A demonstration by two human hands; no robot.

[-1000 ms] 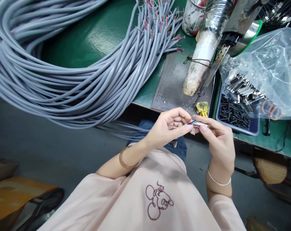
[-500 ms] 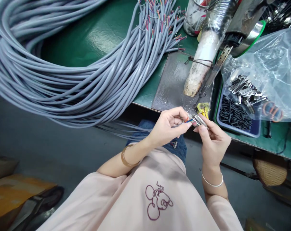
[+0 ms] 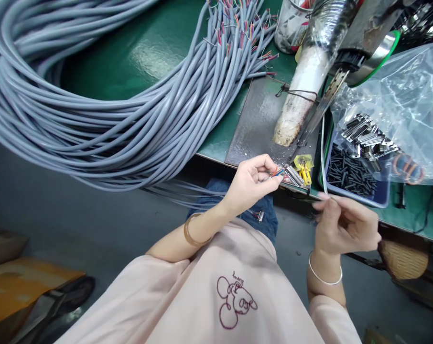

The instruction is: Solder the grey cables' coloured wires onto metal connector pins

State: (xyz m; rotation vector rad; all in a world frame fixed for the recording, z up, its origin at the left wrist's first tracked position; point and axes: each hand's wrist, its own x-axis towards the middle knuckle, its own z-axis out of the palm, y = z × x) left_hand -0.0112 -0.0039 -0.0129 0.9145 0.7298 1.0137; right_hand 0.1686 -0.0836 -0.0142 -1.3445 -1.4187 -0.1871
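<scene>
My left hand (image 3: 250, 184) is closed in a pinch on the coloured wires of a small metal connector (image 3: 293, 175), held at the bench edge just above my lap. My right hand (image 3: 345, 224) has left the connector and sits lower right of it, fingers pinched together on a thin pale strand (image 3: 323, 148) that runs up toward the tools on the bench. A yellow clip (image 3: 304, 167) lies right behind the connector.
A big coil of grey cables (image 3: 94, 105) with stripped coloured ends covers the green bench (image 3: 137, 52) at left. A dark metal plate (image 3: 259, 119) carries a wrapped tool stand (image 3: 302, 100). At right stand a blue tray of black sleeves (image 3: 349, 169) and a plastic bag of metal shells (image 3: 395, 110).
My right hand let go of the connector and dropped down to the right, pinching the pale strand. My left hand kept the connector and raised it slightly toward the bench edge.
</scene>
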